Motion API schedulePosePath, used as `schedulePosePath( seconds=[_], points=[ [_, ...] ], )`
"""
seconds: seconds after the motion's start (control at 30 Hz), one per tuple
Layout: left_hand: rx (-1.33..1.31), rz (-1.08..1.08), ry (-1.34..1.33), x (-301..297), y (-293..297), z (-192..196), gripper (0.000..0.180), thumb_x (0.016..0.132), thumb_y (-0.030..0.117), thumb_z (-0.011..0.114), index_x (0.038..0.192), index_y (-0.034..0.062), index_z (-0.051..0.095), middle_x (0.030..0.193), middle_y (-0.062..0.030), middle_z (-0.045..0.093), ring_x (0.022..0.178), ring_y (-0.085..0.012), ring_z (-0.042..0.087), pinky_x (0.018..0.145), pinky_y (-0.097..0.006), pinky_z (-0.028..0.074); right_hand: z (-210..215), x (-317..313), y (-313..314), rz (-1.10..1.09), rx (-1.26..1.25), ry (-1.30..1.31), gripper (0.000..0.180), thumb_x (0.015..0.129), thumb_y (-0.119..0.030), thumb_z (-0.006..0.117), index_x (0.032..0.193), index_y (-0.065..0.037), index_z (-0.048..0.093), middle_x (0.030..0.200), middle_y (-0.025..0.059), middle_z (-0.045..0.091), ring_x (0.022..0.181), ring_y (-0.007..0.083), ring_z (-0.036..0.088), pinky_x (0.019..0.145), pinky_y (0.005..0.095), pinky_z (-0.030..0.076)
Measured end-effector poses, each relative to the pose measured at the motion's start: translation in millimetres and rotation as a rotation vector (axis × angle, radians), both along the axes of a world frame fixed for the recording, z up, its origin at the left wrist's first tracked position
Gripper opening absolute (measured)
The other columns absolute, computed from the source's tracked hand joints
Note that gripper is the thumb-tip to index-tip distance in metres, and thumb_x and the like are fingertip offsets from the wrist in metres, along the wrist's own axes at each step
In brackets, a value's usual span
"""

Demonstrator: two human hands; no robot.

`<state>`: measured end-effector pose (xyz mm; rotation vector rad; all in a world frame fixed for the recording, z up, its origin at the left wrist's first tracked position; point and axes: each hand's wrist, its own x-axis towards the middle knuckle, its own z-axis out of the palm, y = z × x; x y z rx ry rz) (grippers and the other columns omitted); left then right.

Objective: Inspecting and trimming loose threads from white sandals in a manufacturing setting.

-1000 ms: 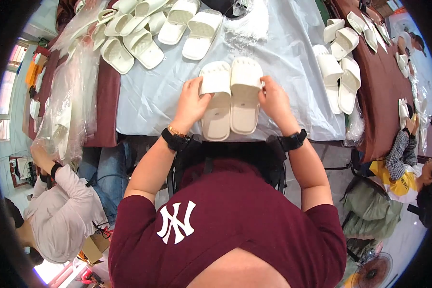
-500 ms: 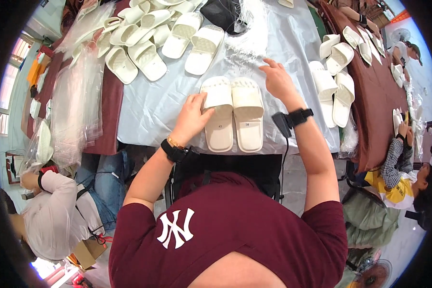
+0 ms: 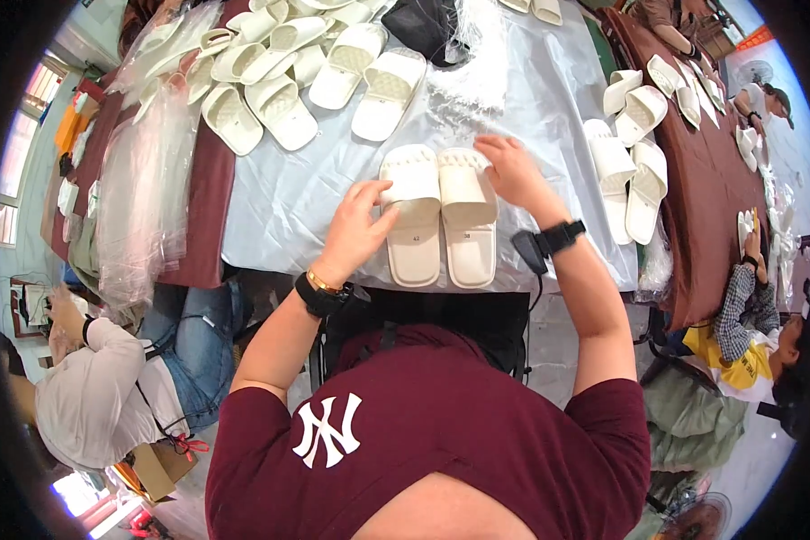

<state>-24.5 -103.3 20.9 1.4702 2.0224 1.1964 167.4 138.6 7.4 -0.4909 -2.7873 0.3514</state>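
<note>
Left hand (image 3: 360, 229) fingers spread on cream slipper pair (image 3: 441, 216) near table edge (image 3: 423, 283), right hand (image 3: 508, 171) spread at its right rim

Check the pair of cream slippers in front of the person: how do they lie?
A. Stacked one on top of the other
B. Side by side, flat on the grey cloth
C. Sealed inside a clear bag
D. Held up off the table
B: the pair of cream slippers lies side by side on the grey cloth, with the left hand at the left slipper and the right hand at the right one.

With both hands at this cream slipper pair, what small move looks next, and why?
Probably closing both hands on the pair to lift it. The left hand rests on the left slipper, the right hand touches the right slipper at its strap, and the two lie flat, side by side.
</note>
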Motion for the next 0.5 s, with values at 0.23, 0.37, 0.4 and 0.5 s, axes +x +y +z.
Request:
schedulePosePath(
  seconds=[0.23, 0.37, 0.4, 0.5],
  points=[
    [0.113, -0.351, -0.104, 30.0, 12.3, 28.8, 0.033, 0.083, 0.004, 0.064, 0.115, 0.0041, 0.061, 0.098, -0.0096, 0.063, 0.082, -0.0186, 0.062, 0.068, -0.029, 0.051, 77.7, 25.6, -109.7, 0.291, -0.874, 0.076, 0.039, 0.081, -0.002, 0.060, 0.120, -0.003, 0.058, 0.123, 0.0104, 0.057, 0.105, 0.0231, 0.057, 0.086, 0.0317, 0.047],
    [0.135, -0.351, -0.026, 33.9, 13.1, 20.8, 0.018, 0.082, 0.008, 0.065, 0.100, 0.0053, 0.069, 0.079, -0.0080, 0.065, 0.074, -0.0188, 0.063, 0.066, -0.029, 0.049, 74.2, 27.1, -116.4, 0.336, -0.992, 0.207, 0.034, 0.082, 0.000, 0.058, 0.116, -0.003, 0.060, 0.122, 0.0081, 0.057, 0.101, 0.0166, 0.057, 0.080, 0.0287, 0.048],
    [0.132, -0.347, -0.024, 32.4, 10.0, 19.1, 0.018, 0.082, 0.008, 0.065, 0.100, 0.0053, 0.069, 0.079, -0.0080, 0.065, 0.074, -0.0188, 0.063, 0.066, -0.029, 0.049, 76.9, 26.7, -115.0, 0.286, -1.134, 0.221, 0.032, 0.082, 0.001, 0.057, 0.114, -0.003, 0.061, 0.123, 0.0075, 0.057, 0.101, 0.0152, 0.057, 0.079, 0.0290, 0.048],
    [-0.090, -0.380, -0.309, 32.0, 2.3, 31.0, 0.014, 0.088, 0.010, 0.062, 0.097, 0.0015, 0.069, 0.081, -0.0058, 0.067, 0.071, -0.0136, 0.062, 0.066, -0.025, 0.049, 66.0, 20.9, -109.1, 0.013, -1.002, 0.279, 0.032, 0.082, 0.005, 0.052, 0.111, -0.004, 0.061, 0.128, 0.0085, 0.054, 0.100, 0.0156, 0.057, 0.080, 0.0283, 0.048]
  ],
)
